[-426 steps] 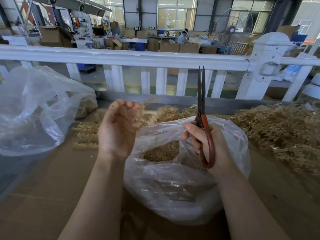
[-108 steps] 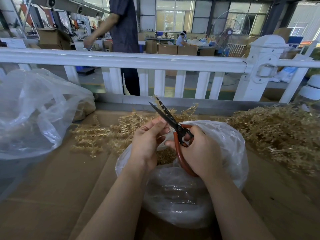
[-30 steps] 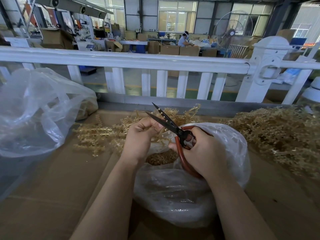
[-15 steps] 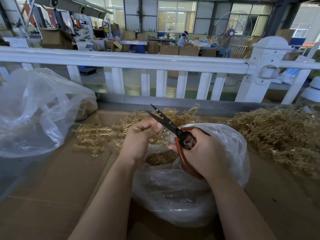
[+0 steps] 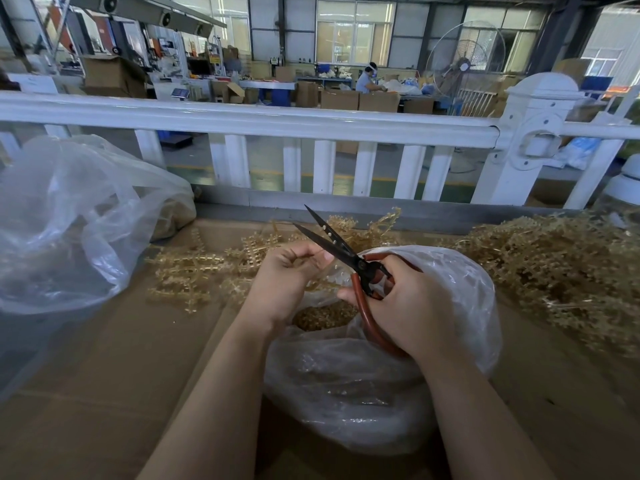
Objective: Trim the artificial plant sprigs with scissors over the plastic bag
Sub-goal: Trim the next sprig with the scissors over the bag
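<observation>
A clear plastic bag (image 5: 460,306) stands open in the middle of the cardboard-covered table, with golden trimmings (image 5: 323,315) inside. My left hand (image 5: 284,282) pinches a thin golden sprig (image 5: 320,284) over the bag's mouth. My right hand (image 5: 412,306) grips the red handles of the scissors (image 5: 332,244). The dark blades are parted and point up and left, just above my left fingers. Most of the sprig is hidden behind my left hand.
Loose golden sprigs (image 5: 194,268) lie left of the bag, and a large heap of sprigs (image 5: 561,268) fills the right. A big crumpled plastic bag (image 5: 69,223) sits at the far left. A white railing (image 5: 277,123) runs behind the table.
Both hands stay over the bag. The scissor blades remain parted and have shifted only slightly since a second ago.
</observation>
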Demonstrator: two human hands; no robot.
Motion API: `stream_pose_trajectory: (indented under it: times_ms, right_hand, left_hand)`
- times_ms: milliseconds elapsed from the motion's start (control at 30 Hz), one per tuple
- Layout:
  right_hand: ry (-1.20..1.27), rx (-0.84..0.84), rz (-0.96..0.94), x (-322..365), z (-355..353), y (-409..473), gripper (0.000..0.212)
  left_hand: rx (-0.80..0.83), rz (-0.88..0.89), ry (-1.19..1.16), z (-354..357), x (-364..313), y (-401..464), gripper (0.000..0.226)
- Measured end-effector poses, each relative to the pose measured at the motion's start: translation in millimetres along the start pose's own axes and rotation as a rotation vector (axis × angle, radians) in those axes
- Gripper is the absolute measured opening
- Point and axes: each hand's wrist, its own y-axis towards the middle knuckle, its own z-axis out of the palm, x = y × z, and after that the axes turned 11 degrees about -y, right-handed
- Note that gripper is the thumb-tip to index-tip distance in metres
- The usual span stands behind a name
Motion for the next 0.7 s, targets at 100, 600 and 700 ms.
stream_pose_trajectory:
  times_ms: [100,600,700]
  right_hand:
    - [-0.004,0.016,0.007,0.2,1.0,0.7,0.062]
    - [0.023,0.066,0.015,-0.4,7.6,2.5,0.072]
    - [0.027,0.061,0.012,-0.6,7.3,1.6,0.078]
  left_hand:
    - [-0.049,0.09,-0.036,0.5,-0.3,1.9,0.019]
    - [-0.064,0.136,-0.051,-6.7,1.4,4.4,0.018]
    - [-0.057,0.122,-0.083,-6.5,0.7,4.1,0.02]
